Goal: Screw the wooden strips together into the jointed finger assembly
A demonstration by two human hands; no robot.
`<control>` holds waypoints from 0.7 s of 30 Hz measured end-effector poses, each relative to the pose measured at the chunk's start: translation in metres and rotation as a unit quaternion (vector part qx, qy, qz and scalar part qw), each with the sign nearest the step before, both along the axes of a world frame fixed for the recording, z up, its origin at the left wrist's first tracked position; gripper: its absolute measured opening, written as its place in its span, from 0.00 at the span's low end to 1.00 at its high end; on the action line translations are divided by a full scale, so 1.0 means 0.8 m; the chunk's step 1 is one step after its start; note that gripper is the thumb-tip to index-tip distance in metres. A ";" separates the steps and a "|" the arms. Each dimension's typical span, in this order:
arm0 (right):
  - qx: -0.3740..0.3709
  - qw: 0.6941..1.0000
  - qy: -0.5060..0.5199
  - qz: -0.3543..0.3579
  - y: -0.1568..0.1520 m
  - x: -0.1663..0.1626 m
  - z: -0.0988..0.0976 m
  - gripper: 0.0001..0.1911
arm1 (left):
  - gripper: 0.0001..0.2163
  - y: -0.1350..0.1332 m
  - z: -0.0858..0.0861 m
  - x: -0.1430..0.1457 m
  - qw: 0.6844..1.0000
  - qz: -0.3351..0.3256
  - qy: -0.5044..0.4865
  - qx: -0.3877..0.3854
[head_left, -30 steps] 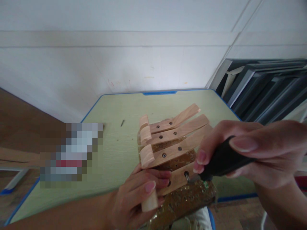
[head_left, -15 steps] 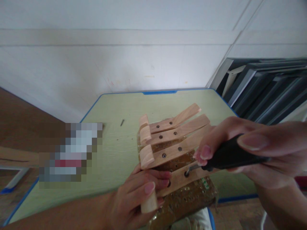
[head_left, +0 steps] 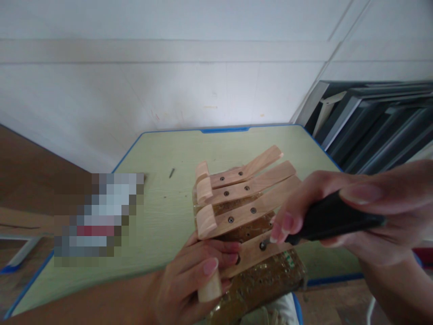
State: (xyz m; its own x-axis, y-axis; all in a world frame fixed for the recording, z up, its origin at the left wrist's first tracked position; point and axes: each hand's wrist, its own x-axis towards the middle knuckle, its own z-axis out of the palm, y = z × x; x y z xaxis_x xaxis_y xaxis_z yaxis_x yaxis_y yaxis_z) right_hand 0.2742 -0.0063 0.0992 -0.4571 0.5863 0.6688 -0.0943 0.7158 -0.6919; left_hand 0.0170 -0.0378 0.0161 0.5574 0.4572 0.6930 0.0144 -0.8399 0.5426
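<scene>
A wooden assembly [head_left: 243, 194] of several pale slats screwed side by side, each with a curved end block, lies on a brown perforated board [head_left: 260, 282] at the desk's near edge. My left hand [head_left: 194, 280] is closed around the curved end of the nearest slat [head_left: 252, 253], thumb on top. My right hand [head_left: 355, 216] grips a black-handled screwdriver [head_left: 329, 221], its metal tip set in a screw [head_left: 262, 245] on that nearest slat.
The pale green desk [head_left: 176, 158] has a blue edge and stands against a white wall. A small dark screw [head_left: 172, 173] lies on it at mid-left. A blurred-out patch [head_left: 98, 216] covers the desk's left. Dark frames [head_left: 372, 126] lean at the right.
My right hand has shifted slightly right and back with the screwdriver, its tip staying at the same screw. My left hand has kept its hold.
</scene>
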 end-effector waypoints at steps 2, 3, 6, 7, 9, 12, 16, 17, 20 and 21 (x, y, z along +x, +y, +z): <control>-0.001 0.995 0.043 0.086 -0.002 -0.004 0.003 0.25 | 0.34 0.001 0.001 0.001 1.000 -0.004 0.001 0.007; 0.004 0.992 0.069 0.109 -0.002 -0.007 0.003 0.31 | 0.34 0.001 0.002 0.001 1.000 -0.003 0.008 0.009; 0.013 0.987 0.116 0.109 -0.001 -0.012 -0.002 0.39 | 0.33 0.002 0.002 0.002 1.000 0.003 -0.001 0.013; 0.008 0.987 0.125 0.102 0.000 -0.013 -0.005 0.39 | 0.34 0.002 0.002 0.002 1.000 0.004 -0.005 0.012; 0.000 0.987 0.134 0.088 0.001 -0.014 -0.009 0.40 | 0.34 0.003 0.003 0.001 1.000 0.000 -0.003 0.010; 0.002 0.992 0.100 0.075 0.003 -0.012 -0.006 0.40 | 0.33 0.002 0.004 0.001 1.000 -0.010 0.002 0.015; 0.039 0.995 0.013 0.087 0.006 -0.006 0.003 0.33 | 0.32 -0.001 0.001 -0.001 1.000 0.007 0.005 -0.008; 0.054 0.994 0.011 0.094 0.006 -0.005 0.003 0.33 | 0.32 -0.001 -0.001 -0.002 1.000 0.007 0.008 -0.011; 0.070 0.992 0.028 0.098 0.007 -0.004 0.001 0.32 | 0.29 -0.002 -0.004 -0.005 1.000 0.004 0.023 -0.005; 0.064 0.993 0.027 0.096 0.007 -0.005 0.000 0.31 | 0.27 -0.002 -0.004 -0.005 0.999 0.006 0.035 -0.006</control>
State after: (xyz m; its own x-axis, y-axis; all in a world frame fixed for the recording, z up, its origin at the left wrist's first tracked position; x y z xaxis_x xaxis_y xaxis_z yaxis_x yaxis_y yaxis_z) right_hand 0.2704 -0.0007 0.0994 -0.5130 0.4015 0.7587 -0.2717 0.7624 -0.5872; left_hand 0.0127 -0.0395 0.0127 0.5982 0.4728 0.6470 0.0622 -0.8324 0.5507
